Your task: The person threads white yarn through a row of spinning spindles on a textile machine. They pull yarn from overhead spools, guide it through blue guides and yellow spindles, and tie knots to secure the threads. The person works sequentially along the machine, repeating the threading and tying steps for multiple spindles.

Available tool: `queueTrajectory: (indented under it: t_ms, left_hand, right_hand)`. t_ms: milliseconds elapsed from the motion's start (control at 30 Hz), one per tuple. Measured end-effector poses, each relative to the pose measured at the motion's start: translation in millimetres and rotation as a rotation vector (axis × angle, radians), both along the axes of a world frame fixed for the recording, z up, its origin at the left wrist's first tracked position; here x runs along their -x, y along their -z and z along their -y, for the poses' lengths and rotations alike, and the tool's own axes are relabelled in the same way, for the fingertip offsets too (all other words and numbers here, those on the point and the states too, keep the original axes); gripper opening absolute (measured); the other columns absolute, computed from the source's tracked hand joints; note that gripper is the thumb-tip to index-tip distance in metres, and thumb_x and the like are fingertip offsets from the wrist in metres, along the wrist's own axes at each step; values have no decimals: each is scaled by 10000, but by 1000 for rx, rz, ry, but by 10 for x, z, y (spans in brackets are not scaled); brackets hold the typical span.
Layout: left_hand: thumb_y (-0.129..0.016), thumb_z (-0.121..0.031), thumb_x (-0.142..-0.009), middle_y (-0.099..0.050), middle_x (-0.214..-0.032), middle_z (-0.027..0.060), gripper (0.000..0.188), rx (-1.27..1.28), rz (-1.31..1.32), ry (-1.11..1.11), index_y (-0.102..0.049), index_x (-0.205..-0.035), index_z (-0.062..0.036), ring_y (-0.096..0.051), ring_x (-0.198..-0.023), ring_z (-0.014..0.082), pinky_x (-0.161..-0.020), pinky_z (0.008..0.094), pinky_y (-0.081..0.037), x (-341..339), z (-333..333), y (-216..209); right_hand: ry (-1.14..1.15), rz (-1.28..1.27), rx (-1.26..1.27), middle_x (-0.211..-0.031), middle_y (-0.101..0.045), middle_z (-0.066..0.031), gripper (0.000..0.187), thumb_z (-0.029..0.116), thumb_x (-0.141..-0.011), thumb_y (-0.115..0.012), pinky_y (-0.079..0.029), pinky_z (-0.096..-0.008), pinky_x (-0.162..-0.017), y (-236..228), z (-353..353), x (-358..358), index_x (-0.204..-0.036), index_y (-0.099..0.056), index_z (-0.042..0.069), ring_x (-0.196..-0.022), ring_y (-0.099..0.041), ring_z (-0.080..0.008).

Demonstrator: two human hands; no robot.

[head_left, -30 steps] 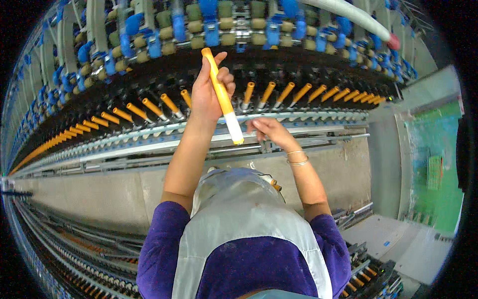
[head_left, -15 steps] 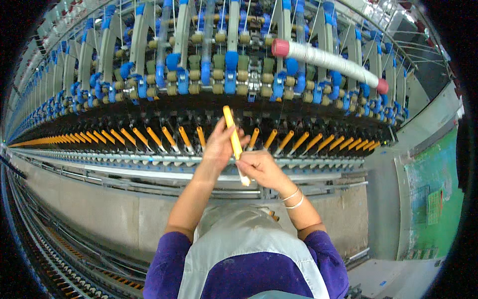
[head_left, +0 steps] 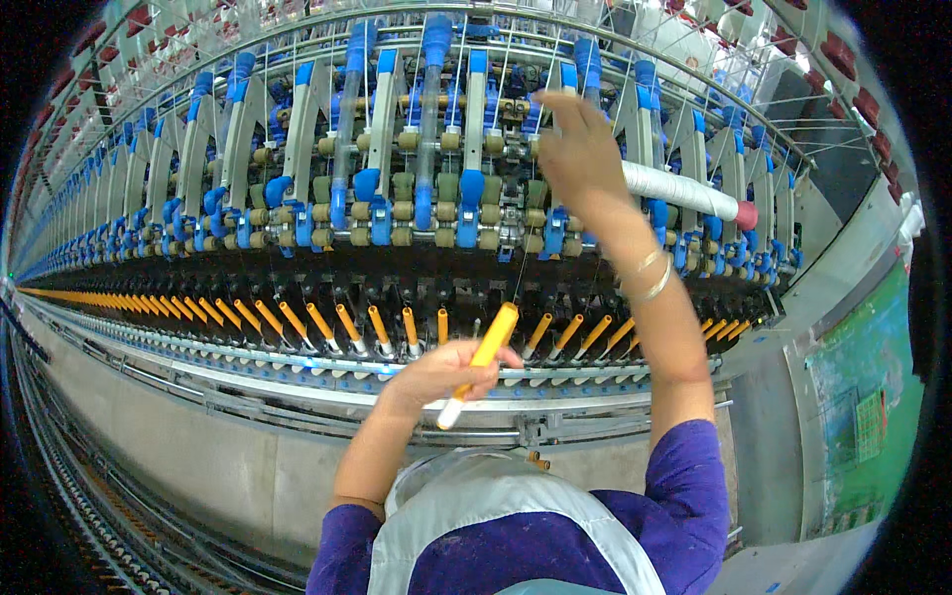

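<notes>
My left hand (head_left: 451, 375) is closed round a slim yellow bobbin tube (head_left: 488, 347), tilted with its top up to the right. White yarn is wound on its lower end, below my fingers. A thin thread seems to run up from near the tube's top toward the rollers. My right hand (head_left: 582, 149), with two bangles on the wrist, is raised over the upper rollers of the spinning machine. It covers the left end of a long white yarn-wound roll (head_left: 684, 188) with a pink end. Motion blur hides whether its fingers grip anything.
A long row of yellow bobbins (head_left: 288, 319) stands on spindles along a metal rail (head_left: 327, 369). Above them run tan rollers (head_left: 486, 238) and grey arms with blue caps (head_left: 476, 109). A green floor area (head_left: 858, 397) lies at the right.
My right hand has left the bobbin tube and risen to the upper rollers. My left hand keeps the tube, now lower and leaning right instead of left. The view has shifted slightly.
</notes>
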State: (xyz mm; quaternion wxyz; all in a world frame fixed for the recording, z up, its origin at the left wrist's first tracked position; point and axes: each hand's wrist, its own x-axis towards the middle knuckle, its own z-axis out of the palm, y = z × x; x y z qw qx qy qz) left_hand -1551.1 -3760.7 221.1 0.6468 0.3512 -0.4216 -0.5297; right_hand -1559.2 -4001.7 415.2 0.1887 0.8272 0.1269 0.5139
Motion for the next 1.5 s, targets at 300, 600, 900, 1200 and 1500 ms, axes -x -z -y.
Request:
queueTrajectory:
  t_ms: [300,600,900,1200,1500]
  left_hand:
    - [-577,-269,-948,-432,-680,-38,291,-36,-213,-198,-502,-1165,-91,-407,-514,51,-444,196,-336,-203,632,-794]
    - [-547,-220,-960,-479,-721,-11,251,-104,2,-412,-491,-1158,-76,-456,-560,66,-486,206,-375,-239,612,-911]
    - [-546,-172,-958,-474,-662,-30,296,125,-27,-384,-478,-1233,-86,-447,-496,54,-442,194,-379,-396,174,-845]
    - [-545,-246,-943,-469,-636,-3,191,97,-107,-557,-433,-1030,-119,-462,-461,84,-372,225,-369,-773,440,-947]
    - [-518,-215,-951,-489,-634,-3,255,52,45,-634,-454,-1148,-65,-478,-455,76,-399,224,-386,-842,225,-985]
  right_hand:
    - [212,-887,-145,-1019,-633,-280,348,75,-835,-469,-497,-476,-788,-390,1096,-1903,-1113,-484,-133,-899,-620,-431]
    - [267,-995,-154,-750,-636,-207,168,133,-721,-604,-493,-443,-641,-475,1189,-2097,-738,-615,-34,-679,-613,-352]
    - [32,-447,98,-960,-652,-210,166,85,-731,-560,-487,-443,-799,-783,194,-1847,-794,-668,-24,-939,-599,-365]
    - [697,-975,433,-956,-684,-178,283,263,-699,-736,-534,-426,-798,-502,714,-3310,-832,-693,17,-878,-659,-333]
    - [138,-108,204,-1068,-614,-249,256,35,-661,-680,-466,-422,-937,-347,482,-2845,-906,-677,-39,-1113,-547,-385]
